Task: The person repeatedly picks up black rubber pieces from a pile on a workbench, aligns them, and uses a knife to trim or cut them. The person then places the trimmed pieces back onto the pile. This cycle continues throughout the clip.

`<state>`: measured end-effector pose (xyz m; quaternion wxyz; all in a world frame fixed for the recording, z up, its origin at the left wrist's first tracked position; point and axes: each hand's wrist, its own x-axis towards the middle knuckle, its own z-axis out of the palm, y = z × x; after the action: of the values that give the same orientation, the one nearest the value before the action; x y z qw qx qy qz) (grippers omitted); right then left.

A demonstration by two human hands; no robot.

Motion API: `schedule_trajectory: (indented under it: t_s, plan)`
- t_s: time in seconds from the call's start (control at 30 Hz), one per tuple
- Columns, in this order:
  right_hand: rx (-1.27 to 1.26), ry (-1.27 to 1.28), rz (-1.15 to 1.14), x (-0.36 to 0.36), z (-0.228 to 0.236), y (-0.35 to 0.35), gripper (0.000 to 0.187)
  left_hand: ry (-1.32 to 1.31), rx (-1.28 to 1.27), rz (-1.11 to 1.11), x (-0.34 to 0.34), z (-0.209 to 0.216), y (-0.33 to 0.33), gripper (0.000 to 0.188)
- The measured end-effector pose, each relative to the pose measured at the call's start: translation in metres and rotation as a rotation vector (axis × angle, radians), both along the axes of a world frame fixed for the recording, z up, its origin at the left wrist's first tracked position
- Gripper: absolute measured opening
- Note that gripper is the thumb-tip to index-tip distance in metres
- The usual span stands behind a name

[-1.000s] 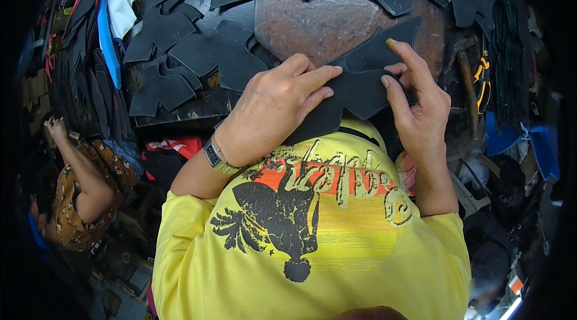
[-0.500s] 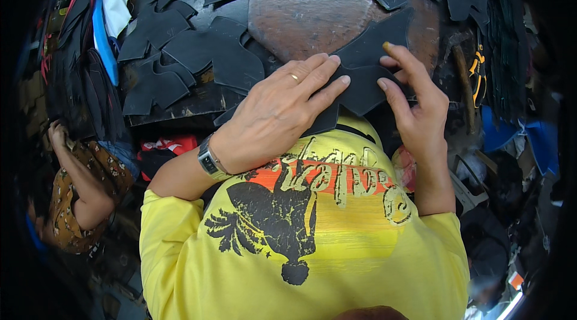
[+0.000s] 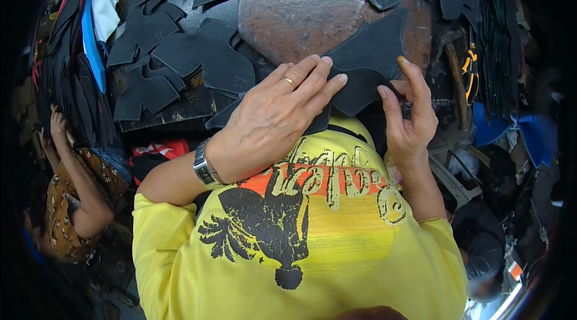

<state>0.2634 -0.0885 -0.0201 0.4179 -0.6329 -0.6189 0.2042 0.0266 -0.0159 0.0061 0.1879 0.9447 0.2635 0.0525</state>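
Observation:
A black leather-like cut piece (image 3: 356,93) with curved edges lies at the near edge of the table, partly over a larger black piece (image 3: 375,40). My left hand (image 3: 273,100), with a ring and a wristwatch, rests flat on the left part, fingers stretched out and fingertips on the material. At the right edge, my right hand (image 3: 413,109) has thumb and curled fingers closed on the piece's corner. Its index finger is raised, with a yellowish-brown stained tip. The lower fingers of that hand are partly hidden.
Several black cut pieces (image 3: 204,52) cover the dark table, around a bare brown patch (image 3: 300,19). A wooden-handled hammer (image 3: 458,79) and an orange-and-black tool (image 3: 470,73) are at the right. Stacked black strips (image 3: 499,49) stand beyond. At the left sits another person (image 3: 81,200).
My right thumb and fingers have come together on the corner, and the index finger is straighter. My left hand stays flat on the piece. The whole view has shifted slightly.

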Motion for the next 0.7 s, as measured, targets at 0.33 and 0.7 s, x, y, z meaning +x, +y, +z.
schedule_trajectory:
  t_s: [0.33, 0.7]
  plan:
    - [0.065, -0.038, 0.061, -0.005, 0.001, 0.006, 0.055, 0.014, 0.022, -0.003, 0.007, 0.002, 0.005, 0.067]
    - [0.051, 0.028, 0.021, -0.007, -0.003, 0.019, 0.054, -0.253, -0.126, 0.162, 0.025, -0.009, 0.029, 0.044]
